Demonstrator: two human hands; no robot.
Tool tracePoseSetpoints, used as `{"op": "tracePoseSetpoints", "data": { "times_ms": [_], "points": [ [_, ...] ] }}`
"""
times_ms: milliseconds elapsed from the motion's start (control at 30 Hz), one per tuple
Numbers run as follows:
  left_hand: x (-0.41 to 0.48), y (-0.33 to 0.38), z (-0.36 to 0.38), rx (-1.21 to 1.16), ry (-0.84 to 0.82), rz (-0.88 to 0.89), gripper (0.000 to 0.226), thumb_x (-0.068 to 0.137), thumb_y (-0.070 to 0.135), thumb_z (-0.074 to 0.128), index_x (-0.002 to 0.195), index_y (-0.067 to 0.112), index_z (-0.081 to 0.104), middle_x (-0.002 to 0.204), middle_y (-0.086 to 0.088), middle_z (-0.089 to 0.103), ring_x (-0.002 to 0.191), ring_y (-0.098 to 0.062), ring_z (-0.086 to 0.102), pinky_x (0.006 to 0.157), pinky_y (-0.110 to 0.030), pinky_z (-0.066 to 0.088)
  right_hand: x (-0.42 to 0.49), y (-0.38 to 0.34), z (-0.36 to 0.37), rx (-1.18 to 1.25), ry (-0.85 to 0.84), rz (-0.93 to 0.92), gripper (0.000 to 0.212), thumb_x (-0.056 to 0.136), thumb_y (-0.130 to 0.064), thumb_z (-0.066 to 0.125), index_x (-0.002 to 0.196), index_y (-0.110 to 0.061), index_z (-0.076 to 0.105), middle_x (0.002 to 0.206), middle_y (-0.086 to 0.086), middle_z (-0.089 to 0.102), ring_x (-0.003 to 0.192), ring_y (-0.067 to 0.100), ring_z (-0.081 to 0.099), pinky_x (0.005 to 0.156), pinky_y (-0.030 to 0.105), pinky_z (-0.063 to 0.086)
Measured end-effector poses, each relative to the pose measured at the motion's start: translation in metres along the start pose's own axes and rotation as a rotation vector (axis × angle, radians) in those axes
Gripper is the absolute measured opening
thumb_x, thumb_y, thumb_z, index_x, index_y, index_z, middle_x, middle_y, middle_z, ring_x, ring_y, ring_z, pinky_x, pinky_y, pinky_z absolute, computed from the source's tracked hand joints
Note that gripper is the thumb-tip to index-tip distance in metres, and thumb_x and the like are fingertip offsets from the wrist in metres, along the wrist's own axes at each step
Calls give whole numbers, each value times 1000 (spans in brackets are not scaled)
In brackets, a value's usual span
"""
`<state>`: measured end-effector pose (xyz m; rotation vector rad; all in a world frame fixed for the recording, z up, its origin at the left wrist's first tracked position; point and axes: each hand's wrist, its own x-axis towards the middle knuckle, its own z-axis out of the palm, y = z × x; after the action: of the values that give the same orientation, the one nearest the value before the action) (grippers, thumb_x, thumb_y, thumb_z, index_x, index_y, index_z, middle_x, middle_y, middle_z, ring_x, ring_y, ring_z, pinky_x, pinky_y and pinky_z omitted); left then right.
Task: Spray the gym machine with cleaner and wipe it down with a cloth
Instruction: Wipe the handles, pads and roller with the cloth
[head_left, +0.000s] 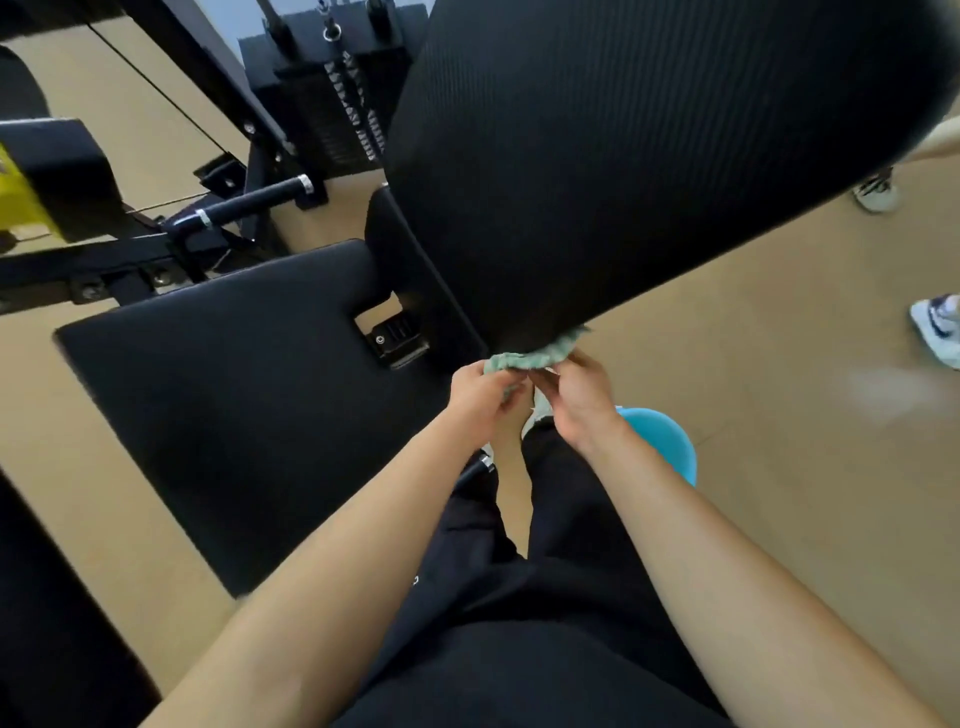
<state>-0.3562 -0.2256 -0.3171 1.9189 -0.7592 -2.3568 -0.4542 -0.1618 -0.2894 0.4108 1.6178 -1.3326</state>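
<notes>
A green cloth (535, 356) is bunched just under the near lower edge of the black ribbed back pad (623, 156) of the gym machine. My left hand (480, 397) pinches the cloth's left end and my right hand (579, 397) pinches its right end, fingers curled. The two hands nearly touch below the pad. The flat black seat pad (234, 405) lies to the left of my hands. No spray bottle shows.
A blue round object (670, 441) sits on the tan floor behind my right wrist. The weight stack (332, 104), a black handle bar (249, 202) and a yellow part (21, 197) stand at the left. Another person's shoes (937, 327) are at the right edge.
</notes>
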Motion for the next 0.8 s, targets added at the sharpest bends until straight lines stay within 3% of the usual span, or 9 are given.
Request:
{"op": "tracePoseSetpoints", "data": {
  "times_ms": [100,167,233,333,433,500,600,667,800],
  "points": [
    [13,-7,-6,-241,172,-120,10,88,-3,74,91,6,73,90,-12,73,80,-22,69,87,-34,60,21,14,13,-23,120,68,20,98,8,54,101,-5,68,96,7,74,92,19,73,91,31,60],
    [19,-8,-16,-408,283,-191,12,87,-4,75,94,4,70,97,-16,72,80,-24,69,92,-37,61,34,30,25,-80,154,115,16,95,5,60,103,-4,70,104,13,75,103,28,73,97,39,59],
    [24,-9,-29,-487,362,-223,17,88,-6,74,101,1,66,99,-18,69,78,-24,66,88,-36,62,39,42,38,-97,147,153,21,89,8,68,106,-4,71,105,14,75,100,28,74,96,42,60],
    [30,-4,-47,-492,397,-231,26,93,-8,66,118,-2,62,112,-23,67,74,-21,63,76,-28,62,36,48,51,-26,122,206,19,89,11,71,100,-3,64,107,15,70,92,23,71,88,36,62],
    [38,-1,-55,-551,471,-238,35,89,-10,68,122,0,65,115,-22,71,83,-27,70,63,-30,63,30,50,53,-12,109,228,14,94,4,70,102,-4,62,110,16,68,93,24,70,89,34,62],
    [37,1,-50,-473,452,-131,36,89,-9,65,121,8,62,117,-18,70,92,-27,72,61,-29,63,24,51,50,-1,143,202,17,95,0,71,110,-2,63,110,17,71,93,24,72,89,35,63],
    [20,5,-35,-373,309,91,39,89,-5,65,118,19,56,116,-14,68,100,-28,74,82,-38,64,8,47,49,-19,179,138,12,97,-7,71,108,-6,68,109,14,75,93,21,76,92,35,62],
    [9,10,-25,-373,191,148,31,92,3,67,117,20,61,120,-14,67,104,-27,73,88,-42,63,-4,42,50,-68,180,82,10,96,-14,73,105,-10,73,105,10,79,94,19,78,92,36,62],
    [-16,31,-7,-318,94,268,17,98,10,65,114,13,68,116,-15,70,103,-25,72,83,-32,63,-36,17,56,-35,171,-30,13,96,-17,74,105,-10,78,99,6,81,96,20,78,91,37,62]
  ]
}}
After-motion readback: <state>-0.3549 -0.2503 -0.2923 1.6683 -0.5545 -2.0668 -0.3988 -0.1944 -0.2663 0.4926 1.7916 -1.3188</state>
